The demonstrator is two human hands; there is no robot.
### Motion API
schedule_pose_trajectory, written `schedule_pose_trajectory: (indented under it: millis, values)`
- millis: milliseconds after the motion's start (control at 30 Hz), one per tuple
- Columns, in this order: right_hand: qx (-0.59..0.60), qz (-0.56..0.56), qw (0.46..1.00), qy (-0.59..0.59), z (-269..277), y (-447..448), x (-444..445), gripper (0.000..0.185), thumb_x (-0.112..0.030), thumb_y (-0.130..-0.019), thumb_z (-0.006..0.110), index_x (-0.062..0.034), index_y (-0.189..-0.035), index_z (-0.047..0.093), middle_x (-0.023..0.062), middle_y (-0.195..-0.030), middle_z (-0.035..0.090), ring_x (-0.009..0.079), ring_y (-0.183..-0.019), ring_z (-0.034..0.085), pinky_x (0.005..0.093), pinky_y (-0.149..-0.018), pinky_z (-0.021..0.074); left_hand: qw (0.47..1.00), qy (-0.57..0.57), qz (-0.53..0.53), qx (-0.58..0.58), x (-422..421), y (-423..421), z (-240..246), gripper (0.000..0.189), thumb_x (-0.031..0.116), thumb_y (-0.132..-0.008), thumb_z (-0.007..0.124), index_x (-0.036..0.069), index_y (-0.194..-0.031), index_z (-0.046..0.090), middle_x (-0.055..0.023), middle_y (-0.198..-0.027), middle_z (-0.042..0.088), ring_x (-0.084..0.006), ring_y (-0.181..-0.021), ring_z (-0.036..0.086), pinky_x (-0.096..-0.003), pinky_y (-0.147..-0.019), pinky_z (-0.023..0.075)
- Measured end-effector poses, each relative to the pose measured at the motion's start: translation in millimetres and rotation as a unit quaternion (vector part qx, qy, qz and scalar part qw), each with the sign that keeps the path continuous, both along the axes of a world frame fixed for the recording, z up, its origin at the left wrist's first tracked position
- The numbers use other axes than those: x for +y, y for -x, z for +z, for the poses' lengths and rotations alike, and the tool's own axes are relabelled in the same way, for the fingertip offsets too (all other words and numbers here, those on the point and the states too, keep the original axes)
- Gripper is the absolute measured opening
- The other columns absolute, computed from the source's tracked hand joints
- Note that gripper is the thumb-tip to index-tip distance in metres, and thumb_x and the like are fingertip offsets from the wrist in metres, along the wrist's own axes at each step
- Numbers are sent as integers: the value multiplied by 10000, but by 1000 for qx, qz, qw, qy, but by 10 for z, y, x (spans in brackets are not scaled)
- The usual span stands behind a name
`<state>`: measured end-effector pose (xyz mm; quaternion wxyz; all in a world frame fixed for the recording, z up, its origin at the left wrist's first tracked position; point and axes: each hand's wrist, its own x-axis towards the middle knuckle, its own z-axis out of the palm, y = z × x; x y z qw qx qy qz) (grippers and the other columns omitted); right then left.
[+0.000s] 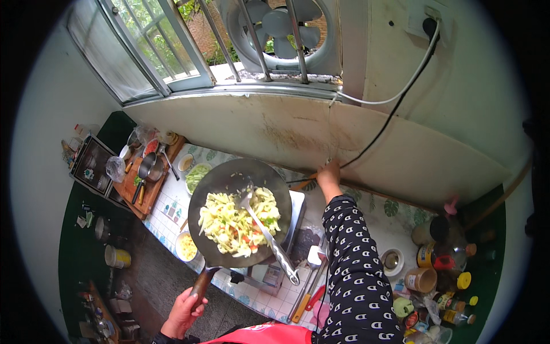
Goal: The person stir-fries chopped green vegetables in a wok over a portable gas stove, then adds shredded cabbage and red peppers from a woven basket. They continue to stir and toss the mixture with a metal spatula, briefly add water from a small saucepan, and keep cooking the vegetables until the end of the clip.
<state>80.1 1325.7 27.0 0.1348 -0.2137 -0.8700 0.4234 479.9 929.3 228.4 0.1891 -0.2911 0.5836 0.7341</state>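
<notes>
My left hand (185, 307) is closed around the brown wooden handle (203, 284) of a dark wok (223, 180). The wok holds chopped pale-green vegetables (227, 219) with orange-red pieces among them. A metal spatula (275, 249) rests in the food, its handle lying over the wok's rim at the lower right. My right hand (330, 175) reaches to the back of the counter by the wall, at the lower end of a thin hanging cord (329, 129). Its fingers look closed there, though the back of the hand hides most of the grip. A black cable (378, 133) passes beside it.
Left of the wok are a bowl of sliced greens (198, 175), a bowl of yellow food (187, 247) and a wooden board (148, 189) with pans. Jars and bottles (442, 275) crowd the right end. Long-handled tools (307, 284) lie near the front edge. An exhaust fan (279, 26) fills the window.
</notes>
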Motion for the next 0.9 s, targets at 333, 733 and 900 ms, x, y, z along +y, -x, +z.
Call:
schedule_pose_trajectory:
  millis: [333,733,900]
  values:
    - [-96,-16,995,-4,6,79,23,415,-260,-867,642,-28,-1172,481,255,-1082,622,423,-1001,613,482,-815,511,1000,8,18,-7,41,-19,28,307,146,-948,518,4,-1213,458,-118,-902,607,-84,-594,460,-184,-475,354]
    - [-78,186,968,149,1066,-1218,53,362,-338,-893,638,10,-955,561,184,-793,666,271,-670,681,379,-639,535,998,5,-30,46,-32,-45,-39,279,176,-987,499,3,-1206,486,-73,-910,612,-46,-609,484,-164,-462,371]
    - [-102,372,922,-35,2092,-2565,-286,483,-440,-871,645,13,-1001,540,202,-861,672,307,-799,685,376,-699,531,990,-2,-89,105,-155,-66,-171,292,240,-989,511,26,-1187,513,-32,-891,599,-37,-617,475,-164,-469,363]
